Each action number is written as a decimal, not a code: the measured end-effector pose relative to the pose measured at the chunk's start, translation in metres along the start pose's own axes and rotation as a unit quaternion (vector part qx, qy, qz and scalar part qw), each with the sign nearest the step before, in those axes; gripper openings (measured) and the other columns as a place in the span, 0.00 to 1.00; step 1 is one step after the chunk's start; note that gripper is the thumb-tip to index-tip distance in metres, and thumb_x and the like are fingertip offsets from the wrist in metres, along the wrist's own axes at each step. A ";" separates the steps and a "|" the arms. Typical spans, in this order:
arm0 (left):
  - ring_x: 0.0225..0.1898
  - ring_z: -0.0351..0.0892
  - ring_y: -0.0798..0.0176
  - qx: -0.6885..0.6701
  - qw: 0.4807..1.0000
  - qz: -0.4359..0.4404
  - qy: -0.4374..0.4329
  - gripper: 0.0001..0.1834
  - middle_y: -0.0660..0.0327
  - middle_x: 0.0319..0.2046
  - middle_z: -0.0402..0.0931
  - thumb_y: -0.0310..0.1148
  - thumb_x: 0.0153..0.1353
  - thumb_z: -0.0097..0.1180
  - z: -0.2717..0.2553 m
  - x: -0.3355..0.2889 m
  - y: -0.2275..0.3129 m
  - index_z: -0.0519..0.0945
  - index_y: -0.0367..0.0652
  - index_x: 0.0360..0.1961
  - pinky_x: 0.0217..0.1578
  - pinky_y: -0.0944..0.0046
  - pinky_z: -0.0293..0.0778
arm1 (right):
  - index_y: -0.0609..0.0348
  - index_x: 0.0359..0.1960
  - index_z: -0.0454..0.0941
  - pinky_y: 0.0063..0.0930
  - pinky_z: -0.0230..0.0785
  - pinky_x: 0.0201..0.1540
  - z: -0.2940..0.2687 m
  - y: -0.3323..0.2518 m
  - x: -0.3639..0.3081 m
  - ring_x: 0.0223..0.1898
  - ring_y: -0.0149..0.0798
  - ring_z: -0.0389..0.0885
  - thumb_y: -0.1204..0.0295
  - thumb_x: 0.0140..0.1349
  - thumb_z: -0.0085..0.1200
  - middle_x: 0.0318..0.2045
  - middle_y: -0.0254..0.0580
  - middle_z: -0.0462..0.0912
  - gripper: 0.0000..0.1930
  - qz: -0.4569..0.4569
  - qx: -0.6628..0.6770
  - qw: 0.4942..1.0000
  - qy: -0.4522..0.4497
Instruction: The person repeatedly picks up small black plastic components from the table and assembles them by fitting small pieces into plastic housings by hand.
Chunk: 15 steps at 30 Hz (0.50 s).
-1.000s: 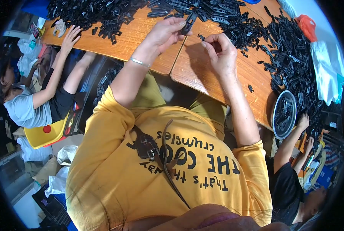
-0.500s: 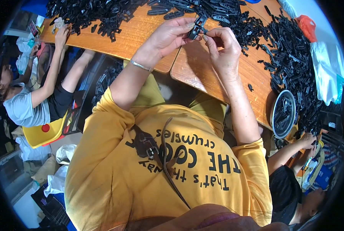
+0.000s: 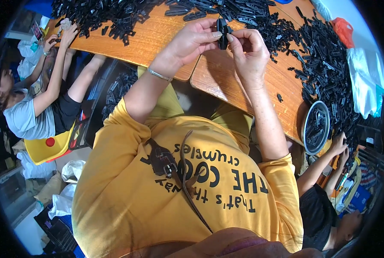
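Our left hand (image 3: 194,41) pinches a black plastic piece (image 3: 222,35) over the wooden table (image 3: 226,84); our right hand (image 3: 251,51), thumb and forefinger narrow, grips its right side, and farther right we spot a round bowl (image 3: 315,153).

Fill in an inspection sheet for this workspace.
Surface: orange-brown wooden tabletop, seam visible.
Job's things: slim black plastic part, held above the tabletop.
Clutter: heaps of loose black plastic parts along the far side and right; a round, light-rimmed bowl of black parts at the right edge.
Hands: left hand grips the slim part; right hand has thumb and forefinger at its side, any pinched piece unclear.
Cables: nothing seen clearly.
Surroundings: co-worker in a pale shirt at left, co-worker in black at right; red plastic bag upper right.
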State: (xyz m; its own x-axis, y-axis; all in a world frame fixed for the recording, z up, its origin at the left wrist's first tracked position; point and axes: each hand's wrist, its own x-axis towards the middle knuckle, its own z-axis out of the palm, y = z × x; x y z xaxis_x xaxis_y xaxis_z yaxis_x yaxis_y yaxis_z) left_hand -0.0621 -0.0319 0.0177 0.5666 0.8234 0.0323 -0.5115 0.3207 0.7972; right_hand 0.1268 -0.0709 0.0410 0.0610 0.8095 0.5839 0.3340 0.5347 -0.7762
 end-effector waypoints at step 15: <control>0.51 0.81 0.71 0.090 0.991 0.014 0.099 0.23 0.65 0.51 0.80 0.26 0.70 0.62 0.022 -0.011 -0.013 0.75 0.38 0.64 0.52 0.70 0.80 | 0.63 0.35 0.81 0.28 0.78 0.35 0.001 0.006 -0.015 0.29 0.31 0.83 0.77 0.55 0.73 0.29 0.38 0.84 0.11 0.150 -0.022 0.986 -0.066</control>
State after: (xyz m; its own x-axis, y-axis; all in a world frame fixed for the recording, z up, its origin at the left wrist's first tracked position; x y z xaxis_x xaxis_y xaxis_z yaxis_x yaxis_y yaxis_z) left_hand -0.0473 -0.0557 0.0205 0.4064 0.9124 -0.0495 -0.3916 0.2228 0.8928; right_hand 0.1273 -0.0792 0.0274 0.0405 0.9561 0.2903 0.3599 0.2571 -0.8969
